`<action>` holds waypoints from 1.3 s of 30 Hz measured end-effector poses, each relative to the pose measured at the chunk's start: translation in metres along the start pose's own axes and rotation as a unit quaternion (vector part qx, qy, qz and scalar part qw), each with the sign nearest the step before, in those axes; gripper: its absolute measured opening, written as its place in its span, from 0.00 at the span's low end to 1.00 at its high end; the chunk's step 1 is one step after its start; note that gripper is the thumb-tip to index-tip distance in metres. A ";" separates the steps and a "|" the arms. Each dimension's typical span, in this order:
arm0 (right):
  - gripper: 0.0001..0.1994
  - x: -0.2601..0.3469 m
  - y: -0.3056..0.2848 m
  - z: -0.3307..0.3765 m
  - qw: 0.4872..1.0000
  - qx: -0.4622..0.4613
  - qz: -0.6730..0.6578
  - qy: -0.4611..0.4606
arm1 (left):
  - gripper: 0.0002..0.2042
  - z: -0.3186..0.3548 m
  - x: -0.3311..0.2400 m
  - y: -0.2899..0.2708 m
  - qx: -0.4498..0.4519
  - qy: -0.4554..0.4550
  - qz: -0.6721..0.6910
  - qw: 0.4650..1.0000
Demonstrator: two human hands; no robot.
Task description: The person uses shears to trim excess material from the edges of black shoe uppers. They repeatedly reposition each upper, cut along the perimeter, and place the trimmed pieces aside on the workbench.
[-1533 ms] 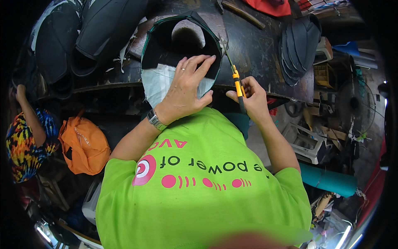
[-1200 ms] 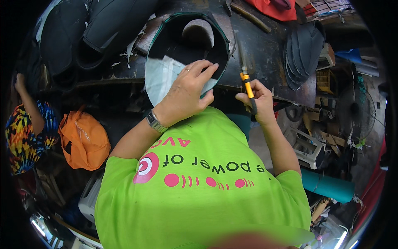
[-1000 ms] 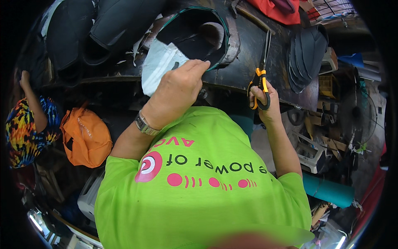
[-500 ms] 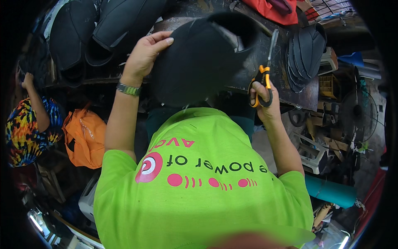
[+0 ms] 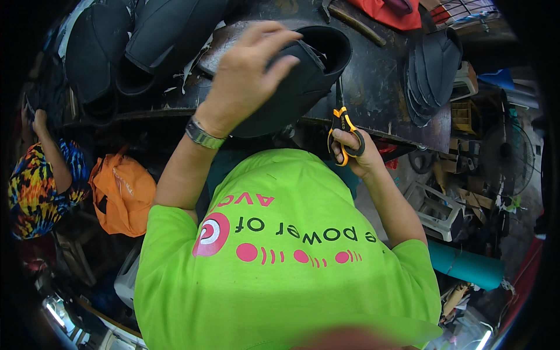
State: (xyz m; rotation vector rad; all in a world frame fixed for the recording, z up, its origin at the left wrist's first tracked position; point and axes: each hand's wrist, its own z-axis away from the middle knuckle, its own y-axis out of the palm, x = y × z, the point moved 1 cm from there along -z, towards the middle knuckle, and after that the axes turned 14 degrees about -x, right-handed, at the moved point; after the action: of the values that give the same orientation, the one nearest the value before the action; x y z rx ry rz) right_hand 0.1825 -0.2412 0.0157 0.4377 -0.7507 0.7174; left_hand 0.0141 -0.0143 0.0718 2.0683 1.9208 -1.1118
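Note:
A black, curved, sewn piece (image 5: 309,87) of padded material, shaped like a wide open cuff, rests at the front edge of the dark worktable (image 5: 373,76). Over its left side is my left hand (image 5: 248,76), slightly blurred, with thumb and fingers spread and nothing gripped. Whether that hand touches the piece I cannot tell. My right hand (image 5: 366,156) is closed round the black and orange handles of a pair of scissors (image 5: 344,131). The scissors point away from me, their blades beside the piece's right edge and partly hidden.
More black sewn pieces (image 5: 175,35) lie at the left, and a nested stack of them (image 5: 429,76) at the right. A wooden stick (image 5: 357,24) and red material (image 5: 388,13) are at the back. An orange bag (image 5: 119,192) hangs left, near another person's arm (image 5: 52,151). A fan (image 5: 507,151) stands right.
My left hand has come off the piece's upper left edge and moved right over it, fingers spreading. The piece has shifted and turned. The scissors have moved left and nearer to me.

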 end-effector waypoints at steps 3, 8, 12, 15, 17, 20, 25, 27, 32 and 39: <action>0.13 0.000 -0.001 -0.005 0.998 -0.005 -0.021 0.053 | 0.18 -0.001 -0.024 0.026 0.079 0.075 -0.003 0.994; 0.14 0.002 -0.010 -0.009 0.997 0.019 -0.021 0.065 | 0.15 -0.002 -0.020 0.062 0.148 0.111 -0.182 0.966; 0.14 -0.006 -0.024 0.001 0.997 0.012 0.024 0.067 | 0.11 -0.002 0.002 0.057 0.123 0.082 -0.062 0.987; 0.15 -0.015 -0.030 0.010 0.997 0.030 0.025 0.073 | 0.12 -0.009 0.013 0.041 0.094 0.075 0.020 0.992; 0.19 -0.018 -0.028 0.011 0.995 0.086 0.035 0.045 | 0.13 -0.016 0.013 0.030 0.093 0.052 0.056 0.993; 0.27 -0.019 -0.016 0.007 0.985 0.149 0.090 -0.003 | 0.12 -0.025 0.005 0.021 0.128 -0.011 0.179 0.975; 0.31 -0.011 0.009 -0.007 0.961 0.232 0.061 -0.136 | 0.16 -0.010 -0.012 0.026 0.161 0.058 0.191 0.967; 0.31 -0.007 0.010 -0.007 0.949 0.264 0.035 -0.168 | 0.26 0.007 -0.012 0.031 0.078 0.028 0.191 0.978; 0.22 -0.016 -0.003 0.012 0.959 0.198 0.120 -0.163 | 0.26 0.041 0.002 0.035 0.004 0.087 0.202 0.976; 0.29 -0.014 -0.011 0.037 0.979 0.068 0.159 -0.106 | 0.21 0.052 0.009 0.040 0.017 0.113 0.138 0.984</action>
State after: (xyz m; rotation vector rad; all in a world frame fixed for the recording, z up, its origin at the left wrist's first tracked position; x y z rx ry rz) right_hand 0.1660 -0.2766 0.0284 0.5301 -0.9896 1.0365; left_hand 0.0268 -0.0426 0.0131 2.4785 1.6359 -0.8875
